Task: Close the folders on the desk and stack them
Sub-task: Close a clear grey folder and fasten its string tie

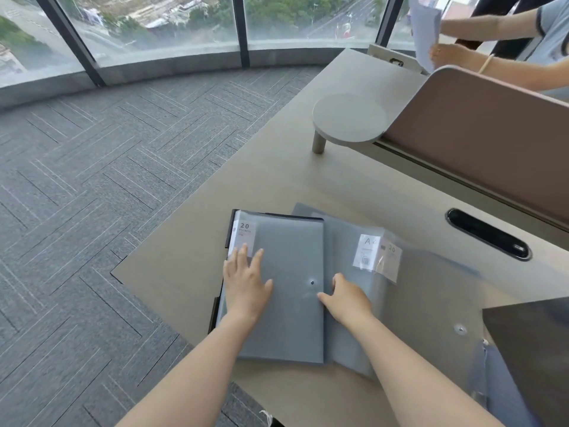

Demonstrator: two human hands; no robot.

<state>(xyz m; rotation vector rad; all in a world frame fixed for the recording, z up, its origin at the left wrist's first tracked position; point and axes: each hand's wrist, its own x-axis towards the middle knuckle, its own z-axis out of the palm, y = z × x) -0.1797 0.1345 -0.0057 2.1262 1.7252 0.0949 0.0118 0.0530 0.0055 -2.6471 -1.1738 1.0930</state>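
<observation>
Fingers of the left hand lie spread and flat on the grey closed folder, gripping nothing, their tips touching its white label (marked "20"). The right hand has its fingers curled loosely at that folder's right edge, beside a small snap button; whether they pinch the cover cannot be told. The closed folder tops a stack near the surface's left edge. Just right, partly under it, lies a translucent folder, its clear pockets showing a label inside. A dark sheet sits at near right.
</observation>
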